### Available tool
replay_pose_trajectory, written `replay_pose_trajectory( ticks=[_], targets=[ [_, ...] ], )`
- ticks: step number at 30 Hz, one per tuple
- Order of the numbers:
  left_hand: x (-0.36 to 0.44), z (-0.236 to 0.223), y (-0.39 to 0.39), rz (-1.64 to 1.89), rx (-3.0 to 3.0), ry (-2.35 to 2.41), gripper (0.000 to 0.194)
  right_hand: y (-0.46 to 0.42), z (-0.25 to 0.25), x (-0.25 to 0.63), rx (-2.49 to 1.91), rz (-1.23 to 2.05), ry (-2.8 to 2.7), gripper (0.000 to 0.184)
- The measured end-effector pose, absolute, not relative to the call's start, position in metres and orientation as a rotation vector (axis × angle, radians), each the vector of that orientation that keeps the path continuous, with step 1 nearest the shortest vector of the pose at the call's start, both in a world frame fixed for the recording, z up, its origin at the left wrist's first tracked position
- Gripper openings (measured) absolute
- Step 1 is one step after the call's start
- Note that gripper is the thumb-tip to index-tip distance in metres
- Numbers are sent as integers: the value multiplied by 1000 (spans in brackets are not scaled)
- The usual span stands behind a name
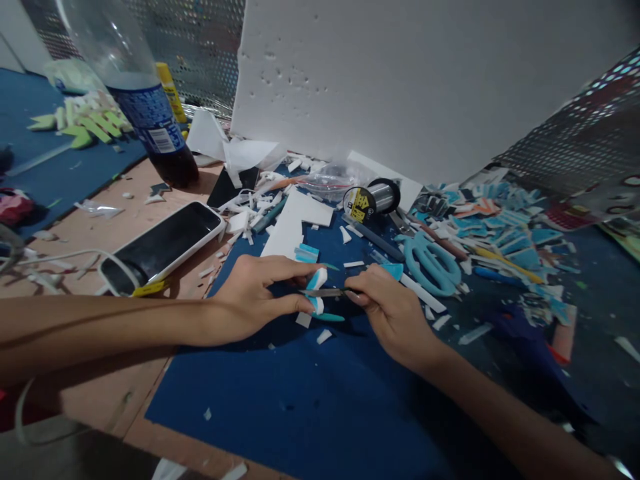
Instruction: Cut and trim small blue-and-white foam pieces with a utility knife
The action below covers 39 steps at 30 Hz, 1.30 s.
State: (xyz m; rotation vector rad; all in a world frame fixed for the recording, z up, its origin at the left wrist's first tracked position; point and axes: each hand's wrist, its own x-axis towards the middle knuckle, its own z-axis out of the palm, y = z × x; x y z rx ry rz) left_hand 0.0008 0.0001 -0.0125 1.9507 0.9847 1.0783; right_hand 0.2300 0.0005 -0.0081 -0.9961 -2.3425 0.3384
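Note:
My left hand [250, 297] pinches a small white-and-blue foam piece [317, 279] between thumb and fingers. My right hand [393, 313] is closed on the end of a thin metal blade [327, 292], whose handle, if any, my fingers cover. The blade lies across the foam piece, its tip reaching in between my left thumb and fingers. A teal sliver [330, 318] shows just below the foam piece. Beneath both hands is a blue mat [280, 407] with white scraps on it. Just beyond my left hand lies an L-shaped white foam sheet [295, 220].
Blue-handled scissors [431, 263], a wire spool [373, 199] and a heap of blue-and-white scraps [510, 233] lie to the right. At left are a phone [165, 243], a cable [75, 255] and a tall cola bottle [150, 120]. A white board [400, 80] stands behind.

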Motion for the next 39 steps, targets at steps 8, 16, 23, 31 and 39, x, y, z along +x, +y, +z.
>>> replay_pose_trajectory(
  ticks=[8, 16, 23, 31, 39],
  targets=[
    [1, -15, 1, 1039, 1919, 1015, 28, 4, -5, 235, -1059, 479, -2287, 40],
    [1, -10, 2, 1050, 2044, 983, 30, 3, -6, 237, -1068, 573, -2294, 42],
    [1, -11, 0, 1051, 2023, 1030, 41, 2, -7, 238, -1020, 577, -2337, 39],
    [2, -10, -2, 1070, 1839, 1033, 28, 0, -6, 237, -927, 607, -2385, 35],
    [1, -11, -2, 1099, 1914, 1013, 24, 1, -4, 234, -863, 404, -2504, 32]
  ],
)
